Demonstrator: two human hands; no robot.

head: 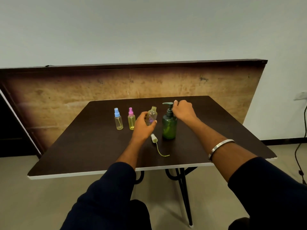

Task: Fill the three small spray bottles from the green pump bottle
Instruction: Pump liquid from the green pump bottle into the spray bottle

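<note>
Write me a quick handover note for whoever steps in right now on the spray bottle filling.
Left hand grips the uncapped spray bottle, tilted, its open neck toward the green pump bottle.
Right hand rests on the pump head, fingers curled over it.
The uncapped bottle's spray cap lies on the dark table with its dip tube, in front of the pump bottle.
Blue-capped bottle and pink-capped bottle stand capped at left, both holding yellowish liquid.
Done: those two look filled.
Left: pump into the open bottle, which looks nearly empty, then screw its cap back on.
</note>
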